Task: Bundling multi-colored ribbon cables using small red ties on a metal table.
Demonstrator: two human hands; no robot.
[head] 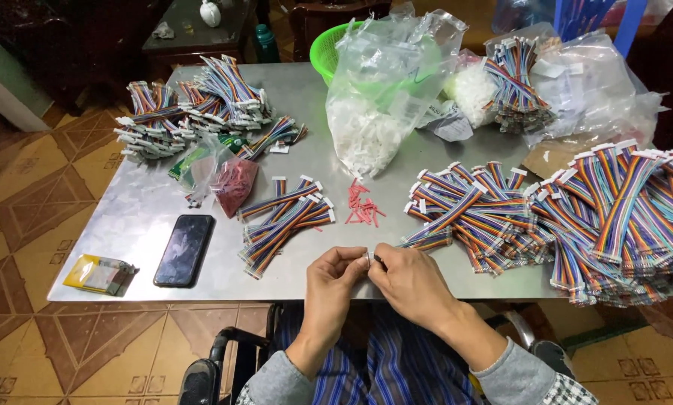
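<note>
Steel desk (149, 202) over patterned tiles. At its near edge, the left hand (336, 274) and right hand (408, 277) pinch a small white connector (369, 257) on a rainbow ribbon cable (426, 240), apparently fitting it. A small cable stack (284, 221) lies left; far larger piles (576, 217) fill the right edge.

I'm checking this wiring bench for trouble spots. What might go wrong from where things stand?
The left hand and right hand pinch a small white connector beyond the table's front edge; if it slips it may drop to the floor. The loose red pieces could scatter if brushed. The phone lies near the edge and might get knocked off.
</note>
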